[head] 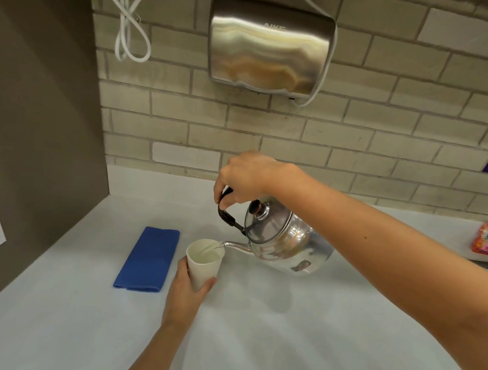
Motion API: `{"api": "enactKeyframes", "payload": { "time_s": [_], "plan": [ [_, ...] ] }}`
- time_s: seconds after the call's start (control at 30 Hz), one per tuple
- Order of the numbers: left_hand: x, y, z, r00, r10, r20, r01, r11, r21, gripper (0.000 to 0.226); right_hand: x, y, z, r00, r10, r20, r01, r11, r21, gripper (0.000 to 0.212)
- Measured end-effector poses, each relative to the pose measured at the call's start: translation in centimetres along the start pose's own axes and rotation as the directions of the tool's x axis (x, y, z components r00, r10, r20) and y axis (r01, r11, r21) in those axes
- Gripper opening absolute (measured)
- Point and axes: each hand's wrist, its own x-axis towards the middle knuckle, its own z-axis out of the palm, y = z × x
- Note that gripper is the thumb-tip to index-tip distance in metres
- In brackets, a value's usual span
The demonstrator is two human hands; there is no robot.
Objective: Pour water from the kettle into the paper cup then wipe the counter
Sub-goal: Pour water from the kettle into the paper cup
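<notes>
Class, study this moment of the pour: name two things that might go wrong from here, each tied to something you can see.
1. The paper cup is held tilted in the left hand, already holding water; more pouring may overflow onto the counter.
2. The kettle hangs from its handle in the right hand, its spout only at the rim; a small wobble could send the stream past the cup, perhaps toward the blue cloth.

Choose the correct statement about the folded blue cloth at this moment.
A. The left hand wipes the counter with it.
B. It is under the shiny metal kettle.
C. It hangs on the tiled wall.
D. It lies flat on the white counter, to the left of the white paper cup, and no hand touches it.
D: the folded blue cloth lies flat on the white counter, while the left hand holds the white paper cup.
</notes>
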Motion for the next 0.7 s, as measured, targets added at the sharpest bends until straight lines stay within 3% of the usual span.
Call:
{"api": "enactKeyframes", "payload": {
  "time_s": [0.7],
  "plan": [
    [0.07, -0.11, 0.07, 1.0, 0.013, -0.008, -0.013, 1.0, -0.009, 0.072, -0.01, -0.26, -0.64, 1.0, 0.009, 0.011, -0.009, 1.0, -0.01, 0.024]
  ]
}}
